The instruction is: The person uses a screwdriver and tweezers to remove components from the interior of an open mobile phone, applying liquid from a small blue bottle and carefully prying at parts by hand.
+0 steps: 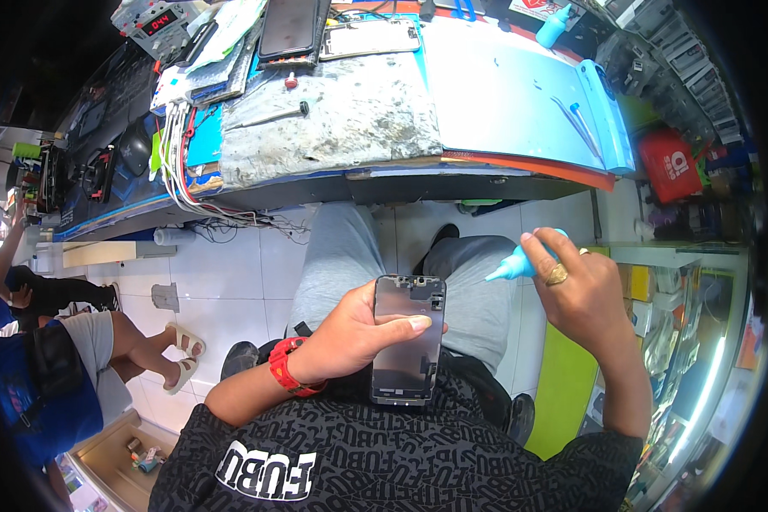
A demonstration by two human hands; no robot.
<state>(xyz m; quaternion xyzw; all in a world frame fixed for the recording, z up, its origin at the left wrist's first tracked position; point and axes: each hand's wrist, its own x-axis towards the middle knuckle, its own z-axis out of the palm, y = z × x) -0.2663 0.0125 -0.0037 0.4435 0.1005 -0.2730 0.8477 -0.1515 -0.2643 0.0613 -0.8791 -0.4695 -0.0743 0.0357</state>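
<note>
Over my lap, my left hand grips a phone screen assembly, its grey metal-backed inner side facing up. The thumb lies across the middle of the panel and the fingers are hidden beneath it. My right hand is closed around a light blue squeeze bottle, to the right of the panel. The bottle is tilted, its narrow nozzle pointing left and slightly down, apart from the panel's upper right edge.
Ahead stands the workbench with a stained grey mat, a screwdriver-like tool and a phone. A blue-white mat carries tweezers. Cables hang at the bench's left edge. Another person sits at left; a glass case is at right.
</note>
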